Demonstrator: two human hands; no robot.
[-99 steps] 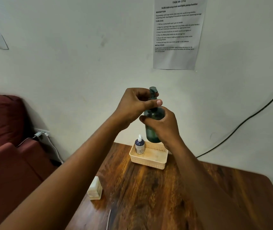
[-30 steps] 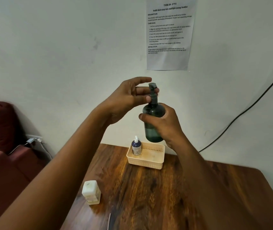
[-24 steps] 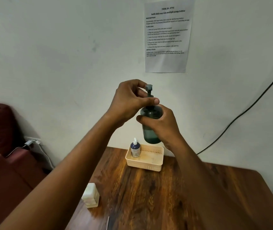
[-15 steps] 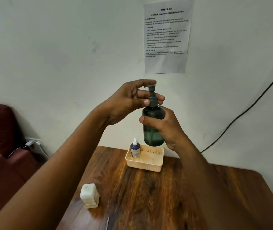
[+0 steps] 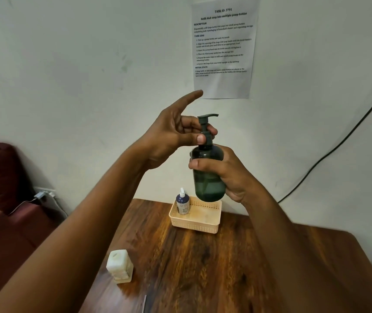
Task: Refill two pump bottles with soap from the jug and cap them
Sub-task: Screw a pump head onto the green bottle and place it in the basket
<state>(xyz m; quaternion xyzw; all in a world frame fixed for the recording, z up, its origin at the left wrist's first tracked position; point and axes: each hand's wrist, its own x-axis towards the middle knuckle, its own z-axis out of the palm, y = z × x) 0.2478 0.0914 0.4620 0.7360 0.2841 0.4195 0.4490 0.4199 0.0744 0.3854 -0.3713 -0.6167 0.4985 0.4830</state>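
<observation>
Head view, left to right: 1 white jug [image 5: 119,265] stands upright near the left edge of the wooden table [image 5: 203,267]. The left hand [image 5: 176,134] pinches the collar of the pump head [image 5: 205,129] between thumb and curled fingers, index finger extended upward and free. The green pump bottle [image 5: 207,175] is held in the air above the table's far edge, long axis upright, nozzle pointing right. The collar lies directly right of the left fingertips; the left hand is the nearer one for turning it. The right hand [image 5: 228,175] wraps the bottle body from the right, thumb across its front. Judgement: capping is in progress; the next twist requires the body held steady. Below, a basket [image 5: 195,222] at the far edge holds 1 small capped blue bottle [image 5: 182,203]. Behind: a white wall, an instruction sheet [image 5: 223,46], a black cable [image 5: 338,143].
</observation>
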